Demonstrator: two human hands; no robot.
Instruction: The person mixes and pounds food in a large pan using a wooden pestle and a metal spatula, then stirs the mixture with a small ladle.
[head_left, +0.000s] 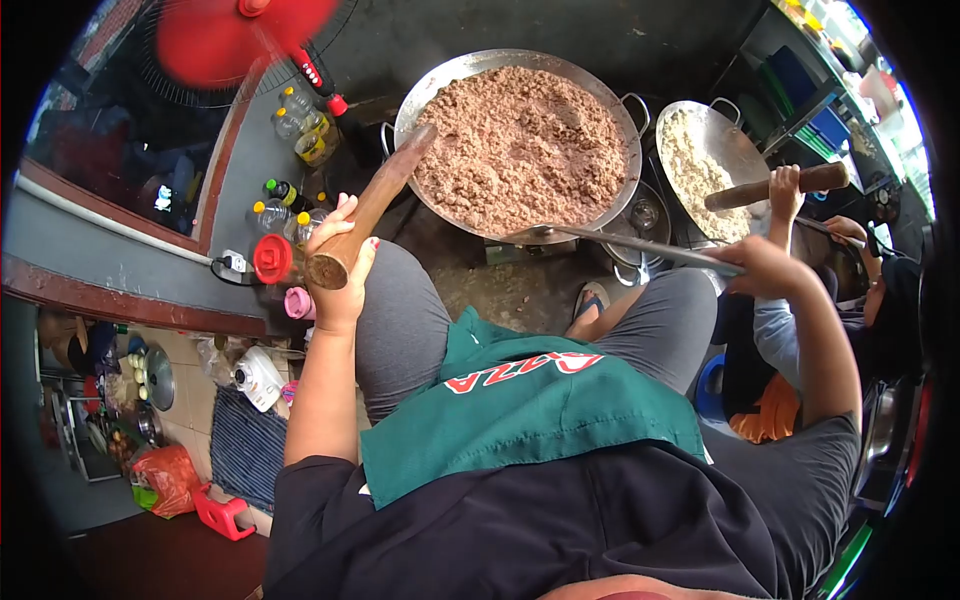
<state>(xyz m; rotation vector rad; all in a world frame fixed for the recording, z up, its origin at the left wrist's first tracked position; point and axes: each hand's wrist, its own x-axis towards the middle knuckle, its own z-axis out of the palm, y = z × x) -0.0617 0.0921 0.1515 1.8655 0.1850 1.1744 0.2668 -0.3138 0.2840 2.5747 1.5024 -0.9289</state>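
A large metal wok is filled with crumbly, brownish minced food. My left hand grips the near end of a thick wooden stick from below, fingers on one side and thumb on the other. The stick's far end reaches over the wok's left rim, touching or just above the food. My right hand is closed around the handle of a long metal spatula. Its blade lies at the wok's near rim, partly hidden by the food's edge.
A co-worker's hand at right holds another wooden stick over a second wok with pale crumbly food. A red fan stands upper left, above plastic bottles and a red-lidded jar. Shelves stand upper right.
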